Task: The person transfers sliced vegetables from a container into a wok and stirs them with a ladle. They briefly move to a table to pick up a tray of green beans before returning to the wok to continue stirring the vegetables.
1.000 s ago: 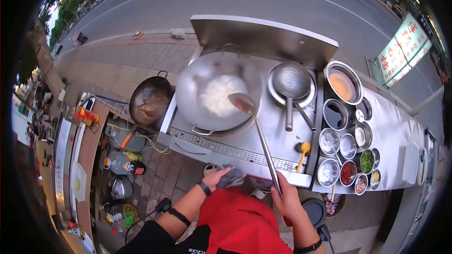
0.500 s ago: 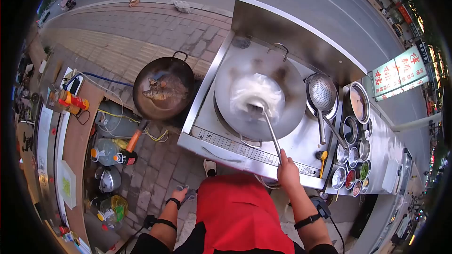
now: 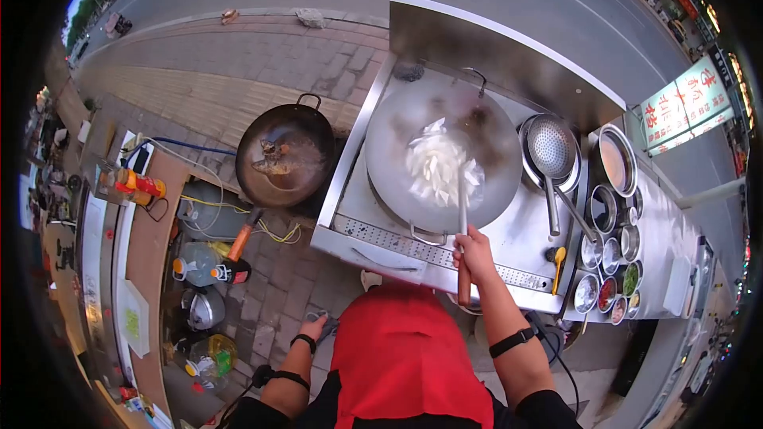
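A large steel wok (image 3: 389, 183) sits on the metal stove, and white slices (image 3: 437, 160) lie heaped in it. My right hand (image 3: 474, 254) is closed round the handle of a long wok ladle (image 3: 463, 206). The ladle's shaft reaches into the wok and its head is hidden among the slices; its wooden end sticks out below my fist. Low beside my red apron, my left hand (image 3: 312, 326) grips a grey cloth (image 3: 328, 327), away from the stove.
A dark wok (image 3: 278, 183) holding a fish in liquid stands to the left. Right of the steel wok, a strainer (image 3: 551, 147) rests over a metal pot. Several small ingredient bowls (image 3: 586, 292) line the right side. A yellow-handled brush (image 3: 559, 266) lies near the stove's front edge.
My right hand has moved down and slightly left, with the ladle now more upright. The white slices have spread apart and are sharper to see. The view has shifted slightly.
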A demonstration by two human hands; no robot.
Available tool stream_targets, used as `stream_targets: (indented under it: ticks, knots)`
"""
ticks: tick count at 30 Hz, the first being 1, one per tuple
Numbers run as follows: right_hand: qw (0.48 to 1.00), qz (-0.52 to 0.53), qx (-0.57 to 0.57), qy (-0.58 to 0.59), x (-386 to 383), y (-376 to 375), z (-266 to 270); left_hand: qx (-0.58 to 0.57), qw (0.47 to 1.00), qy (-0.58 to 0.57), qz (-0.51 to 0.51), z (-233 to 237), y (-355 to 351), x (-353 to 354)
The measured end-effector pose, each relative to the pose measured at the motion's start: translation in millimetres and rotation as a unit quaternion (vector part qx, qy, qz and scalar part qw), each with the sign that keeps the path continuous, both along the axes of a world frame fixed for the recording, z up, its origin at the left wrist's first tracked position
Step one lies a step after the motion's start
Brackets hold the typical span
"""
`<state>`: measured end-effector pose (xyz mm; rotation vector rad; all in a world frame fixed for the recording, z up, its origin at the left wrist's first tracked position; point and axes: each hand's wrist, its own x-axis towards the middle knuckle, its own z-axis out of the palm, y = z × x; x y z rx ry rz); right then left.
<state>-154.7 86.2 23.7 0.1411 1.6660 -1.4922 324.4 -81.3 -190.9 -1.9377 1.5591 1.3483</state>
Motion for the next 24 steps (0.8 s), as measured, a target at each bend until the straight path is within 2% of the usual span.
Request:
stream_targets:
  ticks: [1,2,3,5,6,8,10,14,16,18,20,23,24]
  knots:
    - [0.99,-0.053,-0.071,-0.108,2,-1,0,0.008,0.999,0.042,0.007,1,-4,-6]
    - [0.961,-0.105,-0.14,-0.214,3,-1,2,0.016,0.996,0.084,0.012,3,-7,-11]
    - [0.913,-0.153,-0.207,-0.316,4,0,3,0.014,0.997,0.077,0.012,13,-8,-20]
    - [0.864,-0.148,-0.272,-0.397,5,10,4,0.009,0.998,0.067,0.012,55,-13,-48]
    - [0.835,-0.143,-0.304,-0.435,5,13,4,0.012,0.997,0.071,0.022,47,-15,-43]
    - [0.896,-0.086,-0.256,-0.354,14,18,18,0.018,0.995,0.083,0.044,7,-23,-31]
    - [0.951,-0.029,-0.186,-0.245,23,23,37,0.009,0.994,0.093,0.063,4,-23,-33]
    - [0.993,0.091,-0.064,-0.032,43,46,62,0.023,0.997,0.079,0.008,4,-15,-23]
    - [0.979,0.149,0.021,0.136,48,64,48,0.012,0.998,0.053,-0.024,19,-12,-27]
    - [0.919,0.176,0.096,0.339,58,74,52,0.015,0.998,0.05,-0.028,19,-10,-26]
    - [0.894,0.214,0.157,0.36,66,86,68,0.03,0.997,0.068,-0.015,-19,-17,-7]
    - [0.861,0.273,0.181,0.388,73,105,84,0.014,0.999,0.004,-0.032,31,-13,-35]
    - [0.852,0.296,0.191,0.388,75,112,85,0.005,0.999,0.011,-0.036,30,-14,-36]
